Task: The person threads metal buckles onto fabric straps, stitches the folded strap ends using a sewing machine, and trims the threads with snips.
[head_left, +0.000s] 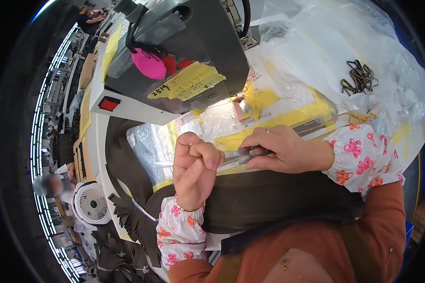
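My left hand [194,166] is raised palm up over the work table, its fingers curled and the thumb pressed against them. Whatever is pinched there, if anything, is too small to make out. Just to the right, my right hand [281,150] grips small metal thread snips [257,151], partly hidden by the fingers, with the blades toward my left hand. Below both hands lies a thick bundle of dark brown straps [278,195], in front of my body.
A grey machine head [208,42] with taped notes stands ahead. Clear plastic bags [311,33] and bronze-coloured metal hooks [360,78] lie at the right, near a yellow cord [352,116]. More dark straps [120,155] hang at the left, beside a white fan [92,203]. Other people are farther off.
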